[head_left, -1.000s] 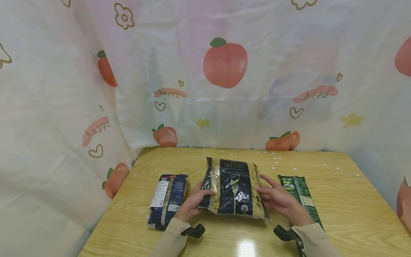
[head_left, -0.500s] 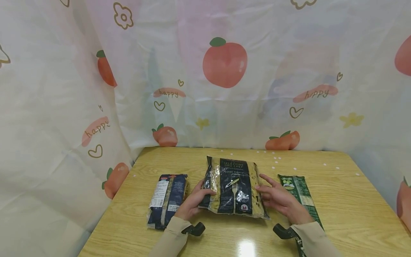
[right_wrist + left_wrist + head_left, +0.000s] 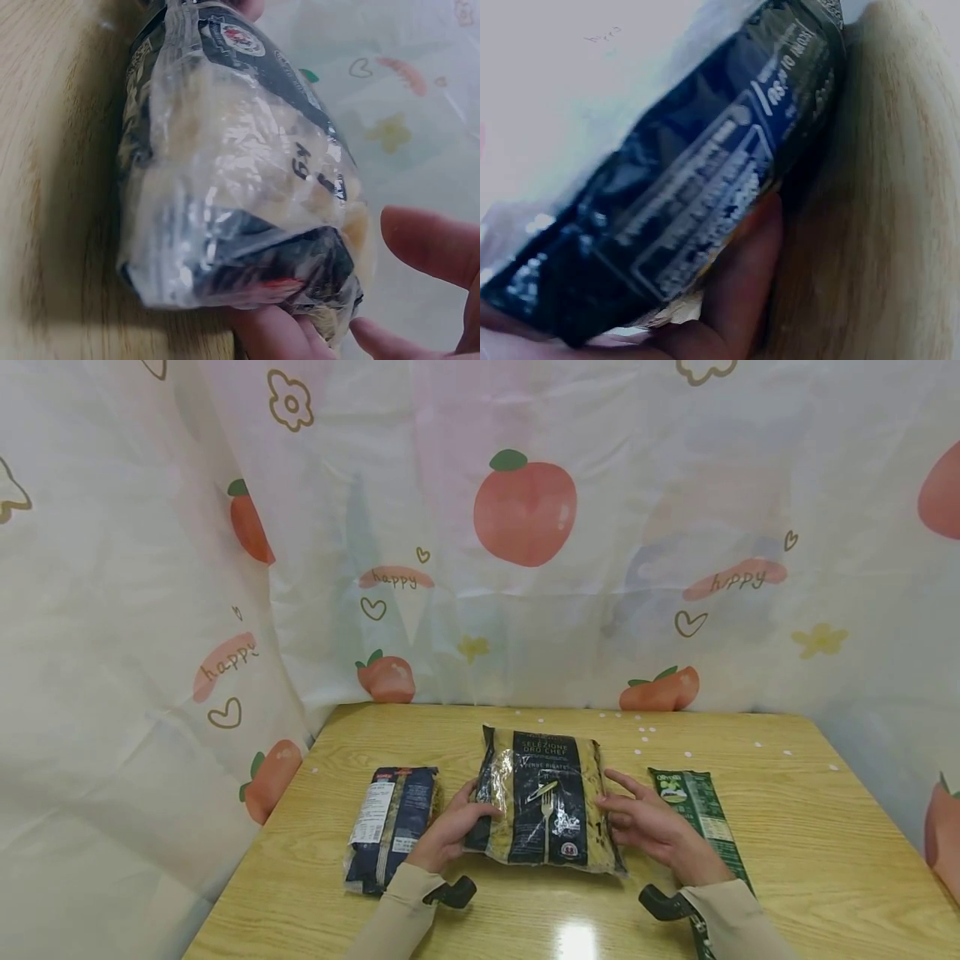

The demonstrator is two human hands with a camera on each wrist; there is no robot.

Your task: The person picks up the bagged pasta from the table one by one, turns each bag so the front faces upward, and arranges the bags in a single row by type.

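Note:
A clear and black bag of penne pasta (image 3: 546, 802), printed with a fork, leans back in front of me with its face toward me. My left hand (image 3: 448, 835) grips its left edge, thumb on the front and the other fingers out of sight behind. In the left wrist view, a finger (image 3: 754, 259) bends beneath the dark printed side of the bag. My right hand (image 3: 652, 828) holds the right edge, one finger stretched off the bag. The right wrist view shows fingers (image 3: 274, 334) tucked under the bag's folded end, and another digit held apart from it.
A dark blue pasta packet (image 3: 393, 827) with a white label lies left of my left hand. A narrow green packet (image 3: 701, 814) lies partly behind my right hand and sleeve. White specks dot the wooden table (image 3: 810, 843), and a printed curtain (image 3: 525, 635) hangs behind it.
The pasta bag's face has tipped slightly, and its lower edge sits a touch lower. Both hands keep almost the same place; the two other packets have not moved.

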